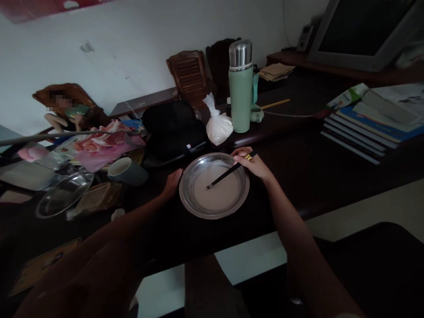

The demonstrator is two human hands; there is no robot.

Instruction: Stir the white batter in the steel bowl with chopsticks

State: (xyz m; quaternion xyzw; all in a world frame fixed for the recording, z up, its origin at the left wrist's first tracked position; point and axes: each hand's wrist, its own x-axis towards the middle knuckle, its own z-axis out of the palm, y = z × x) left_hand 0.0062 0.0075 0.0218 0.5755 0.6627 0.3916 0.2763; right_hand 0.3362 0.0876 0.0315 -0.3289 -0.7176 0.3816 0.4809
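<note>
Your right hand [253, 163] pinched black chopsticks [223, 176], tips in whitish liquid [217, 196]. Liquid sat in round metal bowl [214, 216] on dark table [298, 168], before you. Your left hand [172, 182] lay at bowl's left rim; could not tell whether it gripped. Beyond bowl: knotted plastic bag [219, 130], white contents, beside green thermos [240, 99].

This looks like a home, a living or dining room; a bulky television [364, 33] stands at two o'clock; a slatted wooden chair [190, 75] is near the pale wall [139, 44] at eleven; a person [77, 118] sits between nine and ten; the dark desk [298, 152] carries a metal bowl [213, 215] at six, a mug [132, 173] at nine, a green flask [240, 99] at one, stacked books [361, 132] at three.
</note>
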